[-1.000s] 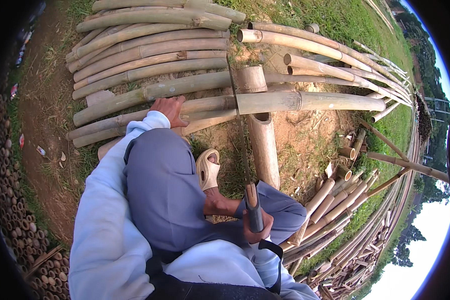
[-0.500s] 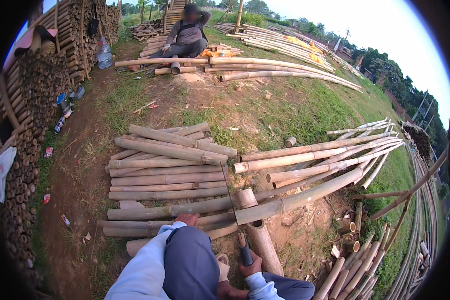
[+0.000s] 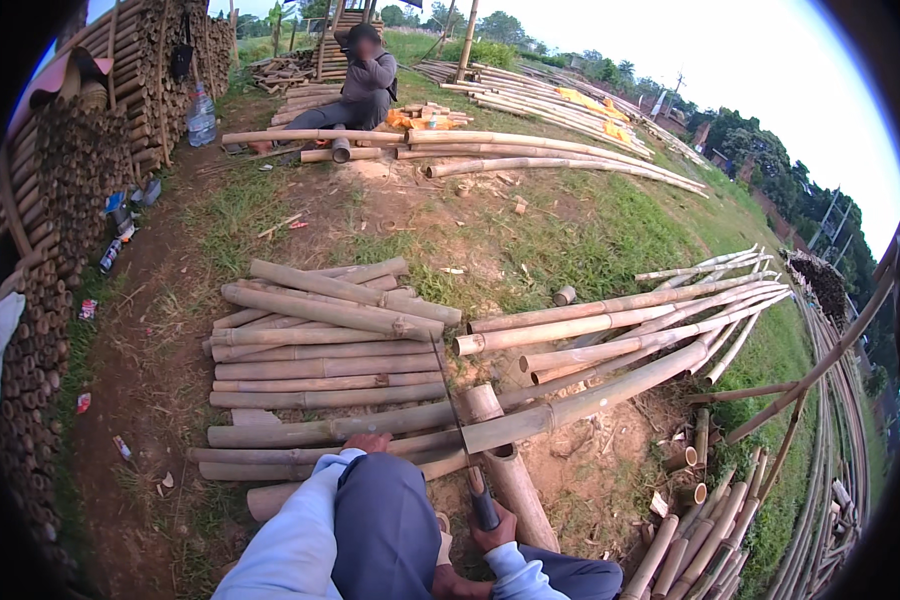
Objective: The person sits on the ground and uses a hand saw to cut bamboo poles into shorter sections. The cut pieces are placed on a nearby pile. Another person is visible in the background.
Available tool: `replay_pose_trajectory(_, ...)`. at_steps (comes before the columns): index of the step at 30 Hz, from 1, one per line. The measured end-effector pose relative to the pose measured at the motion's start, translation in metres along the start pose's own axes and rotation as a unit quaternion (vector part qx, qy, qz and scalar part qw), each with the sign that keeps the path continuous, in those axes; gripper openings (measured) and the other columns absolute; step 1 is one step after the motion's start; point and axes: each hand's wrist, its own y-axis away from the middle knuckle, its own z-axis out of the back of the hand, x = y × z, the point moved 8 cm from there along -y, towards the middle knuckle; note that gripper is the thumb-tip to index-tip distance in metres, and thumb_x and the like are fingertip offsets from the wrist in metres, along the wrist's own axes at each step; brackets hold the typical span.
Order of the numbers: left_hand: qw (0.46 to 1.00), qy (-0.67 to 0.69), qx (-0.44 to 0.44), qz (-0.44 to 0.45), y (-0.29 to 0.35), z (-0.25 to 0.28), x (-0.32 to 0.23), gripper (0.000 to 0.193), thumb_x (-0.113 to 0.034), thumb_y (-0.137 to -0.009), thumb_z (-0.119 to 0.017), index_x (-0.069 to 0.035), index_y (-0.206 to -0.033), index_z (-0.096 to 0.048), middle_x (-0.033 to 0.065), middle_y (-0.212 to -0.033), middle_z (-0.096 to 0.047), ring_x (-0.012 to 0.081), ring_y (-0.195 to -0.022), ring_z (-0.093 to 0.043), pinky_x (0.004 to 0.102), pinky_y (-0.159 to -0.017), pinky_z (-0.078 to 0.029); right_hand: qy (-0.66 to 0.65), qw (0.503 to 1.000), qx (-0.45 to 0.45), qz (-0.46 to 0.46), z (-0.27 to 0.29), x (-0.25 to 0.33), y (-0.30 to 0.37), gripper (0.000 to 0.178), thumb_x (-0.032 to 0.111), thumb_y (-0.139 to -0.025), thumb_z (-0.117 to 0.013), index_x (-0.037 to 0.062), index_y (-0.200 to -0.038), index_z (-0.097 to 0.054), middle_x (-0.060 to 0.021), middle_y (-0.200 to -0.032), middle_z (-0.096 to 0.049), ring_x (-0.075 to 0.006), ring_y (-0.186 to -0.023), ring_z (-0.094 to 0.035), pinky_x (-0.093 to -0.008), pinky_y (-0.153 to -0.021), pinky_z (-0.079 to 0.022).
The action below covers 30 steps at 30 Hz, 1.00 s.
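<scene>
My right hand [image 3: 493,528] is closed around the dark handle of a hand saw [image 3: 449,386]. Its long thin blade points away from me and crosses a thick bamboo pole [image 3: 590,397] where the pole passes over an upright-leaning bamboo support [image 3: 520,482]. My left hand [image 3: 368,442] presses down on the bamboo left of the blade, its fingers curled over the pole and partly hidden by my sleeve and knee. A second short bamboo piece [image 3: 482,402] leans under the pole just beyond the blade.
Cut bamboo lengths [image 3: 320,352] lie stacked ahead on the left. Long poles [image 3: 610,315] stretch off to the right, and short offcuts [image 3: 705,530] are piled at lower right. Farther back a person [image 3: 365,85] sits near more poles. A bamboo stack [image 3: 30,320] lines the left side.
The view has shifted slightly, so the scene sits a little lower and more left. Both my hands and the saw keep nearly the same place. The seated person's arms have moved about the head.
</scene>
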Motion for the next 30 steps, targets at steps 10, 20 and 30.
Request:
replay_pose_trajectory(10, 1.000, -0.012, -0.013, -0.001, -0.013, -0.011, 0.007, 0.053, -0.049, -0.094, -0.060, -0.014, -0.133, -0.057, 0.0207, -0.125, -0.068, 0.0391, -0.118, -0.065, 0.0517, -0.100, -0.050, 0.017, 1.000, 0.003, -0.012, -0.001, -0.001, 0.000, 0.026, 0.018, -0.077, -0.079, 0.0028, -0.096, -0.070, -0.0152, -0.075, -0.069, -0.0205, -0.069, -0.067, -0.0366, -0.070, -0.053)
replay_pose_trajectory(20, 1.000, -0.004, -0.016, -0.006, -0.003, -0.003, 0.001, 0.047, -0.043, -0.095, -0.057, -0.013, -0.131, -0.057, 0.0208, -0.123, -0.069, 0.0399, -0.116, -0.066, 0.0526, -0.099, -0.051, -0.003, 1.000, 0.001, 0.001, -0.002, -0.004, 0.001, 0.023, 0.018, -0.078, -0.079, 0.0029, -0.094, -0.070, -0.0140, -0.073, -0.067, -0.0196, -0.067, -0.065, -0.0366, -0.068, -0.052)
replay_pose_trajectory(30, 0.999, -0.013, -0.041, -0.031, -0.009, -0.009, 0.004, 0.044, -0.039, -0.096, -0.055, -0.013, -0.132, -0.057, 0.0225, -0.120, -0.069, 0.0411, -0.113, -0.067, 0.0539, -0.096, -0.052, 0.010, 1.000, 0.002, -0.006, -0.001, -0.002, 0.002, 0.026, 0.018, -0.078, -0.080, 0.0028, -0.097, -0.070, -0.0148, -0.075, -0.069, -0.0209, -0.068, -0.067, -0.0367, -0.068, -0.053)
